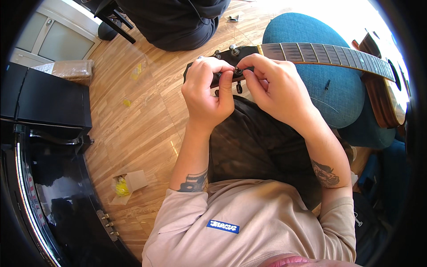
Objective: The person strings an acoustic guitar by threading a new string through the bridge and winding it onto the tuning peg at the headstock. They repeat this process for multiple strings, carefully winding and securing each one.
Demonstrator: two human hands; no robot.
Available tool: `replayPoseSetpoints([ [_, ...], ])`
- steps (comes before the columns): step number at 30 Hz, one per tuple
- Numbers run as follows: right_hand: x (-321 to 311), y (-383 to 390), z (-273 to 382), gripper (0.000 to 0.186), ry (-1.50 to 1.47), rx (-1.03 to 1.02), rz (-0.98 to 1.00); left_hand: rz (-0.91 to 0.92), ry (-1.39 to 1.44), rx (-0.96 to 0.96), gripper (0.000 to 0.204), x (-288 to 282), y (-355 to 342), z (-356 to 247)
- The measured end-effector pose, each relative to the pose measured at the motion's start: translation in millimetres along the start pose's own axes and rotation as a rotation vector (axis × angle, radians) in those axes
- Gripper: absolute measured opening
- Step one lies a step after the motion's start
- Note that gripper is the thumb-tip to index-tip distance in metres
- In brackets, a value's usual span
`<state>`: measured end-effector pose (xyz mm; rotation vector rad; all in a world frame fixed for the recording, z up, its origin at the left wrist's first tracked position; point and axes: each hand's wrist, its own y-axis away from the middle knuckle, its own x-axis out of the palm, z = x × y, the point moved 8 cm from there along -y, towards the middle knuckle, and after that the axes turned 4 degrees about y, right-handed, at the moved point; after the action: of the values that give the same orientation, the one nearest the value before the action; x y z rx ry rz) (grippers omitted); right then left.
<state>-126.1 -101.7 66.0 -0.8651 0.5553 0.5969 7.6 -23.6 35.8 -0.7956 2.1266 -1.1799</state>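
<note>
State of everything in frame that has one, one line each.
Left hand: fingertips pinched at the headstock
Right hand: fingertips at the headstock, grip unclear
Guitar: whether strung, cannot tell
Cardboard box: open, yellow contents showing
White door: shut
Package: wrapped in clear plastic

Head-worn fisheye, looking down from close above.

Two hands (209,91) (283,84), one guitar (331,54)

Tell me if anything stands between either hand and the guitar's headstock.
Nothing visible does: the left hand and the right hand both have their fingertips right at the headstock, with no object seen blocking them.
</note>
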Motion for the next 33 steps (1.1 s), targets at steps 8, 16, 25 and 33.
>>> replayPoseSetpoints([
  [8,-2.3,-1.5,1.7,0.007,0.011,-0.008,0.012,0.047,0.178,-0.346,0.010,-0.7,-1.6,15.1],
  [16,-1.2,-3.2,0.9,0.008,0.091,-0.022,-0.004,0.217,0.111,-0.295,0.015,-0.3,-15.8,8.3],
  [25,0.3,-2.2,-4.5,0.009,0.102,0.025,-0.006,0.254,0.067,-0.276,0.014,0.9,-17.3,5.4],
  [33,-0.2,-1.2,-6.9,0.009,0.059,0.064,-0.013,0.288,0.048,-0.386,0.011,3.3,-17.3,9.7],
])
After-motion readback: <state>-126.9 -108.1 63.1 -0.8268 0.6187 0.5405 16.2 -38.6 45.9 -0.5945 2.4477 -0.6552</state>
